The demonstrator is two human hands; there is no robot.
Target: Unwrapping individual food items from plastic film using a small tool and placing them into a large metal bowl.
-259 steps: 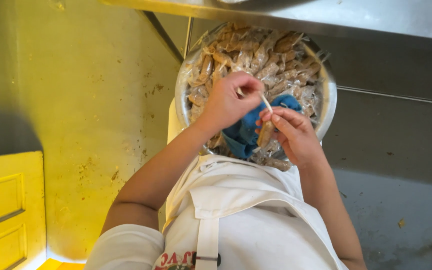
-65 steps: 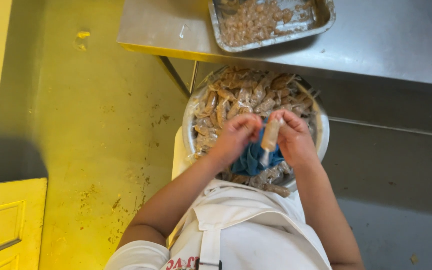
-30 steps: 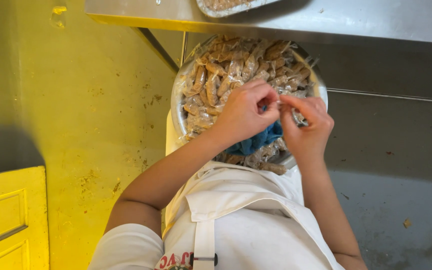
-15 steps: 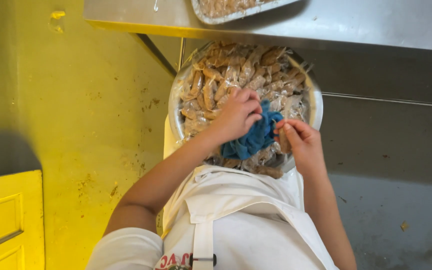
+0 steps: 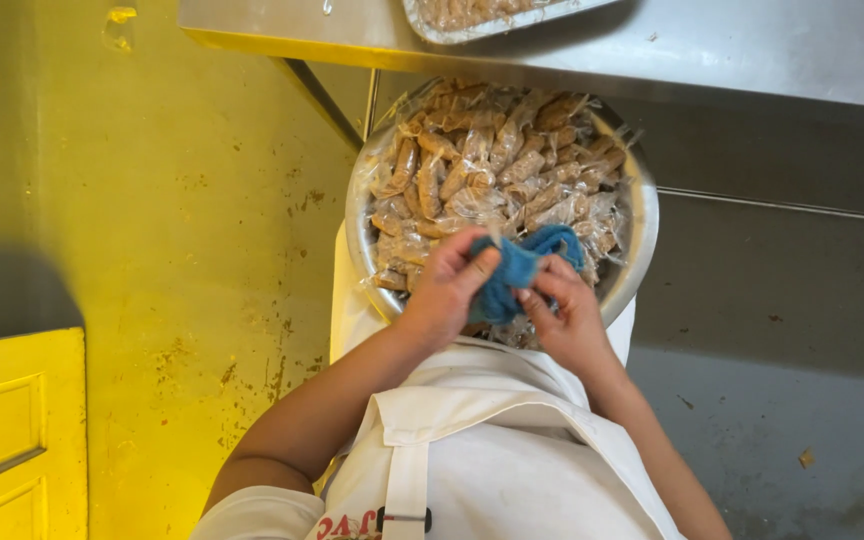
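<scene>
**Blue cloth, held two-handed over bowl**

Where both hands meet, a blue cloth (image 5: 520, 272) is pinched: left hand (image 5: 449, 283) closed on its near end, right hand (image 5: 565, 318) closed on its far side. Directly beneath the grip sits a round metal bowl (image 5: 642, 215) heaped with clear-wrapped brown sweets (image 5: 492, 160). Beyond the grip: steel tabletop (image 5: 752, 45) bearing a foil tray (image 5: 472, 22). Nearer: white apron (image 5: 492, 450). Leftward: yellow floor (image 5: 172, 250).

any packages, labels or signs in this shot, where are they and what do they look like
Wrapped sweets: heaped in the round metal bowl, small tan sticks in clear twisted film.
More of them: in the metal tray on the steel table, top edge.
Apron: red lettering at the bottom edge.
No signs or screens.
</scene>
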